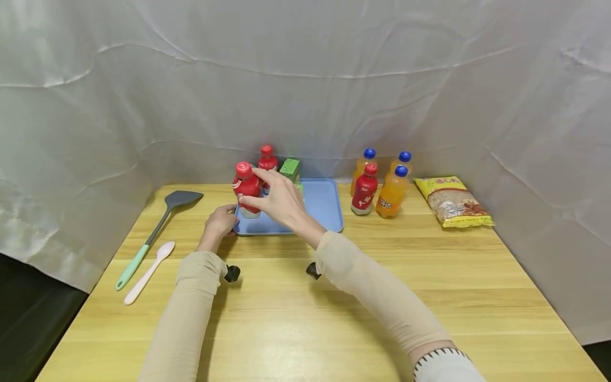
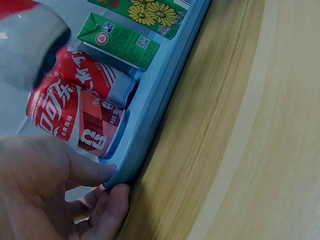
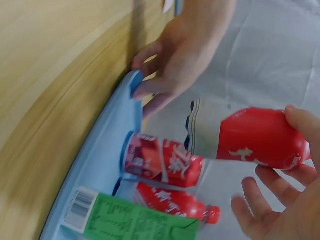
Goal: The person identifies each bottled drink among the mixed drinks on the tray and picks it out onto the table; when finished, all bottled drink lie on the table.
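Observation:
My right hand (image 1: 284,199) holds a red drink bottle (image 1: 246,185) with a white base over the left part of a blue tray (image 1: 324,204). In the right wrist view that bottle's dark base points toward the tray. My left hand (image 2: 55,185) pinches the tray's near left corner, thumb at the rim and fingers curled against the outside. On the tray stand a red cola can (image 2: 75,117), a second red bottle (image 1: 267,162) and green drink cartons (image 2: 120,42). From the head view, the right hand partly hides the cartons and the held bottle hides the can.
Right of the tray stand another red bottle (image 1: 364,190) and several orange soda bottles (image 1: 392,193) with blue caps. A yellow food bag (image 1: 453,204) lies farther right. A spatula (image 1: 153,233) and a pink spoon (image 1: 150,273) lie at left. Grey cloth (image 1: 305,95) hangs behind the table.

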A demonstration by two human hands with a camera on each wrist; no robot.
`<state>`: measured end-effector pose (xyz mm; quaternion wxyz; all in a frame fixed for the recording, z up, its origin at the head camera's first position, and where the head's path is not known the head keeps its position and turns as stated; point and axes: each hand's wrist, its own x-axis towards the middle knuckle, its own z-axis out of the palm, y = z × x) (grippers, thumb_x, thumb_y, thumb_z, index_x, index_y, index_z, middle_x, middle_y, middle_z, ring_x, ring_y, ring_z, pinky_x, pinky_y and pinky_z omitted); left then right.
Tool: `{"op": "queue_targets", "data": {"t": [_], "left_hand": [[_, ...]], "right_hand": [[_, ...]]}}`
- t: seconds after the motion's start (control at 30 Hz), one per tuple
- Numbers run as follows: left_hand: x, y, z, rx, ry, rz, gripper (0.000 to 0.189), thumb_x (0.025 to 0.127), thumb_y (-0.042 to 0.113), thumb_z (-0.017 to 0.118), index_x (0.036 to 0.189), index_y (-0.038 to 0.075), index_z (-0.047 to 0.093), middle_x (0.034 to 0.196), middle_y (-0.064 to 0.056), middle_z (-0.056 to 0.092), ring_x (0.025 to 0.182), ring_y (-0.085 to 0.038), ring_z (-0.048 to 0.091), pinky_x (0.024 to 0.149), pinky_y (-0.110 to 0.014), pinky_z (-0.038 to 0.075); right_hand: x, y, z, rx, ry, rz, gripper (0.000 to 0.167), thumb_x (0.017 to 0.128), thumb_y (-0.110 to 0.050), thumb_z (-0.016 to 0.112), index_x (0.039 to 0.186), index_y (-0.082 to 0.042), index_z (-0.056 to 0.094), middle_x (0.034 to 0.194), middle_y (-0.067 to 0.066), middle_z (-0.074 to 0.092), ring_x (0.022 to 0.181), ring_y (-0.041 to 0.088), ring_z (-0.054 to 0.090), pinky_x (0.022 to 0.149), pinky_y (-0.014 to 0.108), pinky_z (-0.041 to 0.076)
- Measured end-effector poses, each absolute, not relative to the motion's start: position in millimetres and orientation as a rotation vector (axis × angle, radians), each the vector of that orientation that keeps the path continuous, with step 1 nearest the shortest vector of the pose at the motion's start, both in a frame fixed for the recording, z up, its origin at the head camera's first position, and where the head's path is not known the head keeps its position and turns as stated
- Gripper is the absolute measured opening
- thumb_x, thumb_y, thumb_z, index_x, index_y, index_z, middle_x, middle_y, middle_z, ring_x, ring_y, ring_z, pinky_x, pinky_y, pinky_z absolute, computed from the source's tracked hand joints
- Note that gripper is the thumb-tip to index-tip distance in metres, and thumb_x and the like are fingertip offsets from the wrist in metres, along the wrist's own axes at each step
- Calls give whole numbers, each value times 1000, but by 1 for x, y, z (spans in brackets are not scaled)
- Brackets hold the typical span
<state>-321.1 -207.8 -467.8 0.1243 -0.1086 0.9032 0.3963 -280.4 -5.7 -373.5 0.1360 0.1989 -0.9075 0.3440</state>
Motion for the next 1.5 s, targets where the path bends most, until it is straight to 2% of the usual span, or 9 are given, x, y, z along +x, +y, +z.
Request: {"op": "queue_targets", "data": {"t": [0.17,0.33,0.5,0.7,0.93,1.1,1.3,1.5], "left_hand": [[-319,-205,-470,-332,2610,1188,61,103,11,46,163,14,40,157,-22,50,92,-23,64,64,-19,57],[-316,-205,-470,-320,2618,1208,61,102,10,47,163,14,41,154,-23,52,90,-22,62,62,-18,56],[-316,-205,-472,-312,2631,1203,62,101,10,47,163,12,41,149,-24,56,81,-17,62,61,-18,56],[-314,-203,-471,-339,2614,1206,62,101,10,47,163,12,40,149,-25,57,90,-20,62,63,-19,57],[-314,-203,-470,-325,2625,1194,62,102,11,46,164,12,39,158,-25,49,105,-27,63,66,-20,59],[-314,-204,-468,-324,2621,1201,62,102,11,45,164,13,38,160,-25,46,105,-26,64,68,-21,60],[-314,-205,-467,-326,2625,1192,62,103,11,45,164,12,37,160,-25,46,104,-26,64,67,-21,60],[-315,-204,-466,-322,2623,1184,63,103,12,44,165,13,35,161,-26,45,105,-27,65,67,-20,59]], "right_hand": [[-272,-2,-366,589,-2514,1386,69,85,-39,88,148,-24,62,139,1,66,104,19,70,83,30,62],[-262,8,-356,578,-2462,1628,71,86,-32,88,150,-20,59,132,2,65,108,23,71,89,32,63],[-255,19,-351,574,-2473,1608,71,86,-33,89,150,-22,60,136,0,64,108,21,71,85,32,64],[-249,38,-348,538,-2496,1625,72,85,-36,89,150,-26,60,141,-3,67,108,19,68,72,31,62],[-241,71,-340,541,-2463,1607,70,86,-37,88,149,-26,60,145,-3,66,110,19,68,82,39,64],[-236,100,-336,503,-2428,1593,66,88,-37,86,149,-27,61,139,-2,69,112,21,66,82,43,64],[-234,136,-338,388,-2377,1575,62,89,-34,86,146,-26,63,132,2,71,111,25,67,82,35,62],[-235,173,-348,273,-2354,1565,63,90,-34,85,148,-26,61,133,8,69,114,28,67,78,25,62]]}}
